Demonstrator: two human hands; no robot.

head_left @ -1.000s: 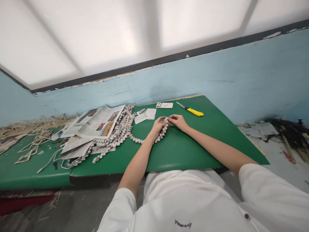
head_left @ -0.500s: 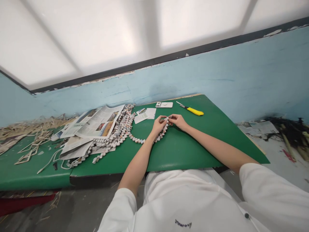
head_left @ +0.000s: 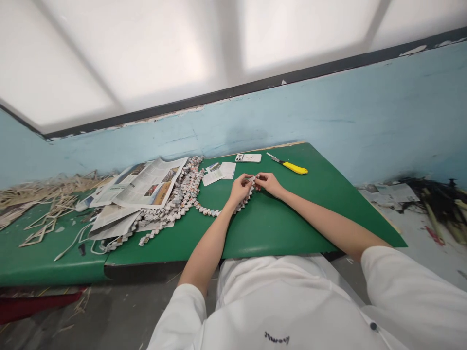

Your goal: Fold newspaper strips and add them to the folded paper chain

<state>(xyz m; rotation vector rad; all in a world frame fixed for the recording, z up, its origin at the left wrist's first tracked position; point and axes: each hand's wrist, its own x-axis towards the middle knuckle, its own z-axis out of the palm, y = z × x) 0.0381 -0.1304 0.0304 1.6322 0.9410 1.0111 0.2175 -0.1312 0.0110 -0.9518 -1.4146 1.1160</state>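
A folded-paper chain [head_left: 207, 211] curves over the green table [head_left: 277, 228] and ends between my two hands. My left hand [head_left: 241, 188] is closed on the chain near its end. Close beside it on the right, my right hand [head_left: 268, 183] pinches the chain's end, with the fingertips of both hands almost touching. On the left the chain runs to a heap of similar folded-paper chains [head_left: 188, 194]. Small cut paper pieces [head_left: 228, 170] lie behind my left hand.
Newspaper sheets [head_left: 153, 187] cover part of the heap. A white phone [head_left: 248, 158] and a yellow-handled knife [head_left: 295, 168] lie toward the back. Thin wooden strips [head_left: 47, 223] and a white cable [head_left: 71, 245] are at the left. A blue wall [head_left: 328, 116] stands behind the table.
My right hand's fingers have shifted very slightly at the chain's end. Otherwise both hands hold the same place, and the camera view has moved a little.
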